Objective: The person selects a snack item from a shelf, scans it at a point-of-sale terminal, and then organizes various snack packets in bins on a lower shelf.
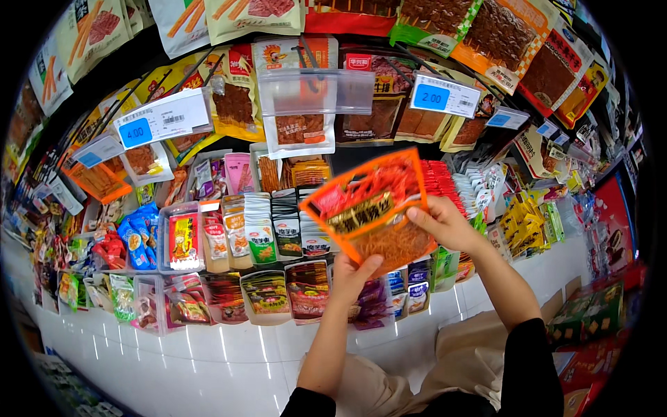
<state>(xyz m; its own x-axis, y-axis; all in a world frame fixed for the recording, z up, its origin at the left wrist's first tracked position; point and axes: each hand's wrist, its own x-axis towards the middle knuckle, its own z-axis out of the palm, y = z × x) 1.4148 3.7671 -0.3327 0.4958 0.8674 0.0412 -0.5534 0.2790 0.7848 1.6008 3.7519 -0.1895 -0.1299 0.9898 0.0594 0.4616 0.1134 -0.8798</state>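
An orange snack bag (379, 219) with a red picture and a clear window of brown shredded snack is tilted in front of me. My left hand (353, 278) pinches its lower left edge, thumb on the front. At its right edge, my right hand (445, 221) grips it with the thumb on the front and the other fingers mostly hidden behind. Beyond the bag hang snack packs on hooks, among them a white and orange pack (299, 132) and a dark red pack (368, 104).
Below the hooks stand rows of bins with small sachets, such as green-and-white packets (260, 233) and blue packets (139, 240). Price tags (445, 95) stick out from the hooks. Pale tiled floor (208, 361) lies beneath. Boxes (590, 313) stand at the right.
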